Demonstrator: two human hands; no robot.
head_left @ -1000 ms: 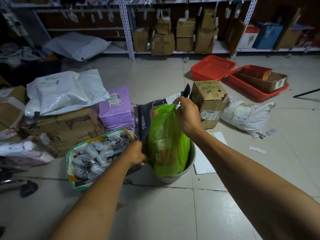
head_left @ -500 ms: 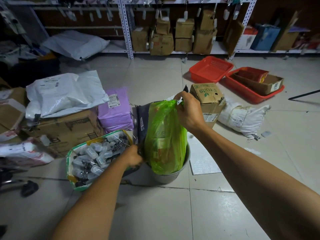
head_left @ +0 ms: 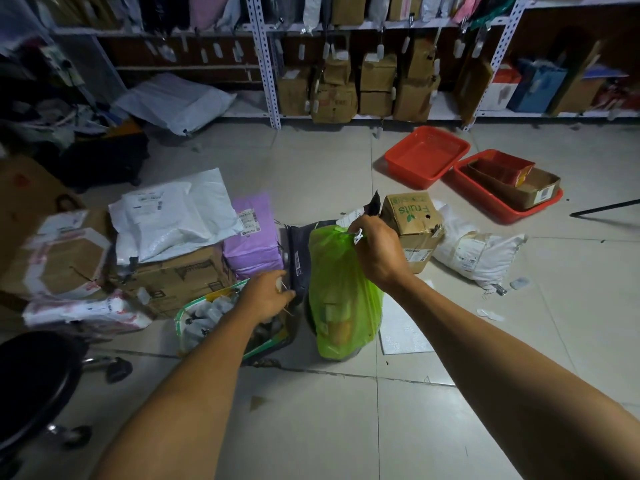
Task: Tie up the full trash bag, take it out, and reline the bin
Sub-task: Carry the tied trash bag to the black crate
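Fingers: right hand (head_left: 379, 251) gripped the green trash bag (head_left: 341, 299) at its gathered top; left hand (head_left: 268, 297) curled at the bin's near-left rim, grip unclear.
Floor: pale tiles (head_left: 311, 427), shelving (head_left: 266, 64) behind.
Change: bag raised higher, covering most of the bin.
Clearance: parcels (head_left: 173, 223) left, cardboard box (head_left: 412, 226) right, open tiles in front.

Right hand (head_left: 379, 252) grips the green trash bag (head_left: 341, 299) by its top. Left hand (head_left: 266, 296), at its 9 o'clock, pinches a dark mailer (head_left: 298, 251).
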